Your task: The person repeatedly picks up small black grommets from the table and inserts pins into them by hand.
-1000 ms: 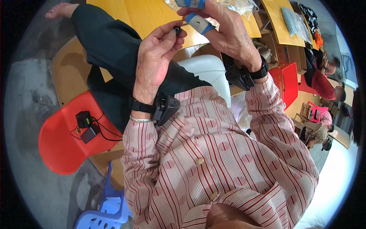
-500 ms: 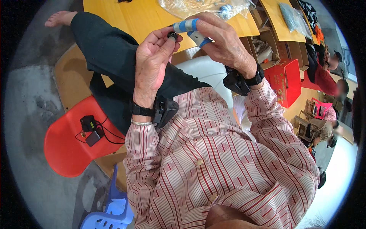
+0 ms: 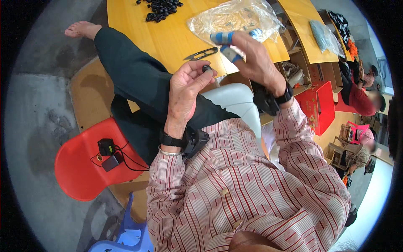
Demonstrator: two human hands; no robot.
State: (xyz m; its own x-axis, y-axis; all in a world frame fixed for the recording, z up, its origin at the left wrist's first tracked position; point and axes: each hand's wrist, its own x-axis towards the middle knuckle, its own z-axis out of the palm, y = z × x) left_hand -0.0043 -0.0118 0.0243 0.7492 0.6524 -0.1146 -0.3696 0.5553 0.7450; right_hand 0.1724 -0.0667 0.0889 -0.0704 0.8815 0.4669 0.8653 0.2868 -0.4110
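Note:
My left hand pinches a small round black plastic piece between thumb and fingers, above my lap at the table's edge. To the right, my right hand is raised near a clear plastic bag. Blue-and-white wraps cover its thumb and forefinger, which are spread apart with nothing seen between them. Black thread snips lie on the yellow table, just beyond my left fingertips. Many more black pieces are heaped at the table's far left.
A red chair on my left bears a black device with cables. Below it is a blue plastic stool. At right stand a red box and open cardboard boxes. Other people sit farther right.
My right hand has moved away from the black piece, which stays in my left hand. The view has shifted, bringing the snips and the heap of black pieces into sight.

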